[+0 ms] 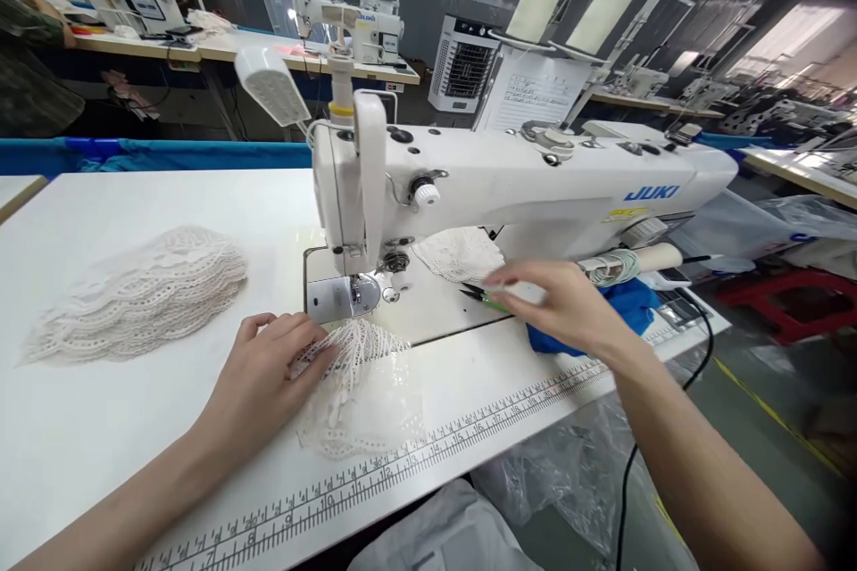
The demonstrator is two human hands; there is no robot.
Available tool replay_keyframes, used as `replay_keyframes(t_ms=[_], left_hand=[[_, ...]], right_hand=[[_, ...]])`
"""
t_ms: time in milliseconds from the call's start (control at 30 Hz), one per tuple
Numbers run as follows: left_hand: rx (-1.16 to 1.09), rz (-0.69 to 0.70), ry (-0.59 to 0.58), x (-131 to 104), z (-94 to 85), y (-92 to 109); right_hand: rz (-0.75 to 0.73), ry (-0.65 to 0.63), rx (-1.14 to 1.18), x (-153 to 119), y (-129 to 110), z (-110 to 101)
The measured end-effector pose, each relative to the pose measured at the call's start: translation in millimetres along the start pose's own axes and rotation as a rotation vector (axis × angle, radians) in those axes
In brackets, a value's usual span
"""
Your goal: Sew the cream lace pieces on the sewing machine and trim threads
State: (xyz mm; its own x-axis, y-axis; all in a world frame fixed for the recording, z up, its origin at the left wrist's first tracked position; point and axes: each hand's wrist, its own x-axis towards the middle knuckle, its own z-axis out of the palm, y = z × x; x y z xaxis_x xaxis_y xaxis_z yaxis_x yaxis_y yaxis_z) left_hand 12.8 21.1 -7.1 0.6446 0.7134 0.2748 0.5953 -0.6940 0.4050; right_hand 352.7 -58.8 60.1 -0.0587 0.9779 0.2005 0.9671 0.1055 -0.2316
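My left hand (pixel 278 366) rests at the front of the sewing plate, thumb and fingers closed on the gathered edge of a white lace piece (pixel 361 352). Its sheer lower part (pixel 361 419) spreads over the table toward the ruler. Just behind lies the presser foot (pixel 356 290) of the white sewing machine (pixel 469 169). My right hand (pixel 549 299), slightly blurred, hovers by small thread snips (pixel 477 293) with dark blades and a green handle; the thumb and forefinger are apart, and the handle is partly hidden. Another lace piece (pixel 461 254) lies under the machine arm.
A stack of lace pieces (pixel 153 294) lies on the left of the table. Blue cloth (pixel 622 308) and a thread cone (pixel 660 258) sit at the right, near a black cable (pixel 703 348). A printed ruler (pixel 375 475) runs along the front edge. A person's sleeve (pixel 30 22) shows far left.
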Motion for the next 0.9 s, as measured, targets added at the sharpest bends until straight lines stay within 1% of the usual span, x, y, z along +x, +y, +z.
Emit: replay_keyframes(t_ms=[33, 100, 200, 267, 433, 600, 733, 900], left_hand=[[0.001, 0.003, -0.001, -0.2, 0.4, -0.5], [0.007, 0.001, -0.007, -0.5, 1.0, -1.4], [0.018, 0.000, -0.006, -0.4, 2.1, -2.8], [0.022, 0.009, -0.001, -0.1, 2.6, -3.5], [0.035, 0.026, 0.010, -0.1, 2.1, -4.3], [0.022, 0.024, 0.007, -0.3, 2.8, -5.7], [-0.003, 0.016, -0.004, 0.1, 4.3, -5.2], [-0.019, 0.013, 0.002, 0.3, 2.3, -2.9]], right_hand=[[-0.013, -0.003, -0.055, 6.9, 5.7, 3.9], [-0.037, -0.103, -0.228, 23.1, 16.1, 13.4], [-0.059, -0.175, -0.290, 43.8, 26.0, 25.2], [-0.069, -0.192, -0.308, 52.3, 28.7, 28.2], [-0.023, -0.184, -0.322, 66.8, 32.0, 21.7], [0.004, -0.134, -0.328, 78.5, 31.6, 13.8], [0.007, -0.123, -0.332, 81.1, 30.3, 13.7], [-0.018, -0.169, -0.313, 77.2, 31.3, 17.2]])
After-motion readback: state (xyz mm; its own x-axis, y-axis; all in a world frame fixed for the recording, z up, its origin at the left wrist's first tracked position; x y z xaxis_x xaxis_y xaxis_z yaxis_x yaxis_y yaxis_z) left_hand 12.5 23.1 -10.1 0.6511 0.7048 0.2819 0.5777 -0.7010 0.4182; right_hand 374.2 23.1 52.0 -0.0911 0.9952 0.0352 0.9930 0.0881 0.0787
